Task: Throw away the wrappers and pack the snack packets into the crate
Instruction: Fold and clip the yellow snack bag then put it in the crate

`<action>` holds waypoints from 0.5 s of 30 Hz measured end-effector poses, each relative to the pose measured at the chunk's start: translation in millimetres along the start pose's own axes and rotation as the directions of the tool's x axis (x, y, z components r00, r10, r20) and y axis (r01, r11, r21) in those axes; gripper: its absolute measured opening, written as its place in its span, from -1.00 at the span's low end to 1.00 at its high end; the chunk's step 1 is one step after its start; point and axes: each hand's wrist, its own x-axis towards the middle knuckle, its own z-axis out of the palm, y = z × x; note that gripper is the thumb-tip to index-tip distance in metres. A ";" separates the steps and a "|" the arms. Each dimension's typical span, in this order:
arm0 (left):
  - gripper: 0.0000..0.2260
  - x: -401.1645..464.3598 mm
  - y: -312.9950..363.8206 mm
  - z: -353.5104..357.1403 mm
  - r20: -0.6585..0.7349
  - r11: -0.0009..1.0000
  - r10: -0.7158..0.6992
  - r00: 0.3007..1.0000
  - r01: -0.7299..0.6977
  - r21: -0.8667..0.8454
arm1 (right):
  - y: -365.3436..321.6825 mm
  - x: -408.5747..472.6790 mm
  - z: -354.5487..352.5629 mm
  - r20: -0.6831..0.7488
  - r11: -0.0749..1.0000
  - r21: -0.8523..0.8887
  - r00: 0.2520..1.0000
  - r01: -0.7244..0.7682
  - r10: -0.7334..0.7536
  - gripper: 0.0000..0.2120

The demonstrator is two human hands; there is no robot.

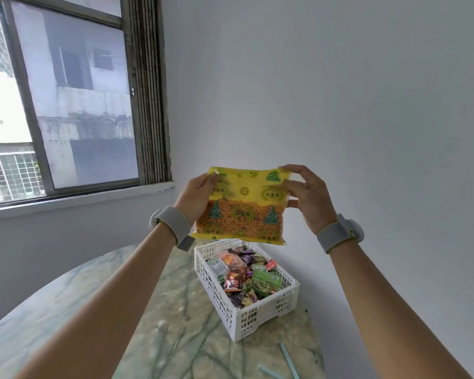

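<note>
I hold a yellow snack packet [244, 206] with orange sticks inside upright in the air, above the far end of the crate. My left hand [196, 196] grips its upper left edge and my right hand [307, 195] pinches its upper right corner. Below it stands a white slatted plastic crate [260, 313] on the marbled green table [175, 324]. Several colourful snack packets [241, 272] fill the crate. Both wrists wear grey bands.
Two pale blue straws [288, 359] lie on the table near its front right edge. A white wall stands close behind and to the right of the crate. A window [66, 91] is at the left.
</note>
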 end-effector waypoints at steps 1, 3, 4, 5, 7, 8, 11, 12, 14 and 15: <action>-0.72 0.7 0.6 0.9 0.002 1.000 -0.013 1.000 0.014 -0.015 | 1.8 1.6 -0.5 -0.011 1.000 0.011 1.000 0.015 -0.014 -0.75; -0.73 0.0 2.3 4.9 0.017 0.996 -0.058 0.998 0.059 -0.060 | 6.5 0.5 -2.7 -0.033 0.999 0.015 0.999 0.036 -0.036 -0.76; -0.73 1.2 2.7 6.8 0.018 0.995 -0.076 0.997 0.077 -0.065 | 9.3 0.8 -3.9 -0.045 0.999 0.023 0.998 0.041 -0.040 -0.73; -0.74 2.1 2.3 9.7 0.019 0.994 -0.088 0.996 0.089 -0.065 | 13.1 0.2 -5.7 -0.062 0.999 0.036 0.997 0.041 -0.039 -0.70; -0.75 2.4 4.8 12.8 0.018 0.994 -0.090 0.996 0.091 -0.061 | 18.1 0.7 -7.2 -0.087 0.997 0.069 0.996 0.030 -0.024 -0.69; -0.75 3.6 5.4 15.0 0.019 0.994 -0.089 0.996 0.090 -0.066 | 20.4 1.2 -8.4 -0.099 0.997 0.078 0.995 0.020 -0.012 -0.73; -0.76 5.3 5.3 20.5 0.012 0.993 -0.087 0.996 0.088 -0.078 | 24.5 4.2 -10.3 -0.124 0.997 0.076 0.992 -0.001 0.010 -0.88; -0.76 6.2 5.0 22.0 0.009 0.993 -0.085 0.996 0.085 -0.079 | 24.9 4.6 -10.4 -0.132 0.997 0.071 0.991 0.006 0.004 -0.88; -0.77 7.5 6.0 26.7 0.012 0.991 -0.099 0.995 0.099 -0.093 | 23.2 5.0 -11.3 -0.153 0.995 0.093 0.988 0.018 -0.004 -0.76; -0.78 7.5 6.4 26.6 0.005 0.986 -0.120 0.993 0.120 -0.115 | 21.9 5.1 -8.8 -0.156 0.992 0.122 0.988 0.014 0.006 -0.68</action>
